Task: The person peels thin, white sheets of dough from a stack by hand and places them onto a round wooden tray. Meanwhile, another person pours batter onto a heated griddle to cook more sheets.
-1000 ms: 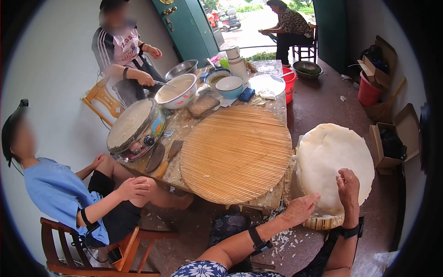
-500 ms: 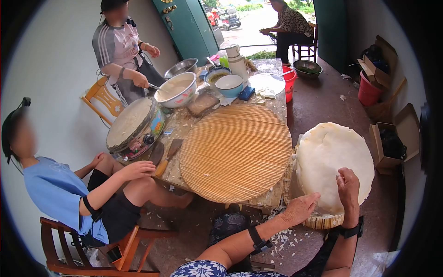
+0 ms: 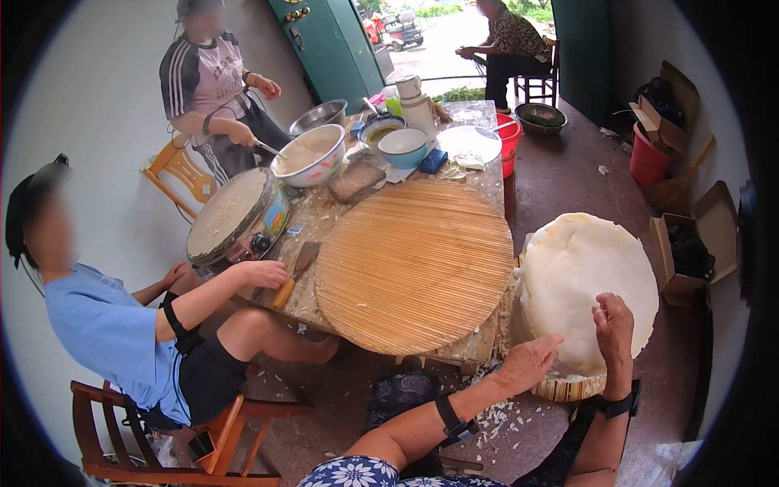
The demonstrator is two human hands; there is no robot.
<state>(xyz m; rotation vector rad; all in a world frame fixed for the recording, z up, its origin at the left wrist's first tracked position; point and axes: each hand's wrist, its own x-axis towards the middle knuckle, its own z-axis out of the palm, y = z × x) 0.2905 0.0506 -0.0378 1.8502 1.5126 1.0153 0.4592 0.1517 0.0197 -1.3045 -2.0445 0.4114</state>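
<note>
A stack of pale round sheets (image 3: 588,284) stands at the right, on a slatted round base. My left hand (image 3: 527,363) is at the near left edge of the stack, its fingers pointing right; whether they touch the sheet I cannot tell. Over the near right part of the stack my right hand (image 3: 613,321) is raised with its fingers curled, and anything between them is too small to make out. The large round slatted mat (image 3: 414,268) lies bare on the table, left of the stack.
A seated person in blue (image 3: 105,325) reaches to the table's left side near a wooden-handled scraper (image 3: 296,274). A standing person (image 3: 207,89) holds a utensil in a batter bowl (image 3: 308,158). The round griddle (image 3: 231,215) stands beside it. Another person (image 3: 515,49) sits by the doorway.
The seated person in blue has leaned forward, the hand moving right toward the scraper. The standing person has shifted slightly. My hands have barely moved.
</note>
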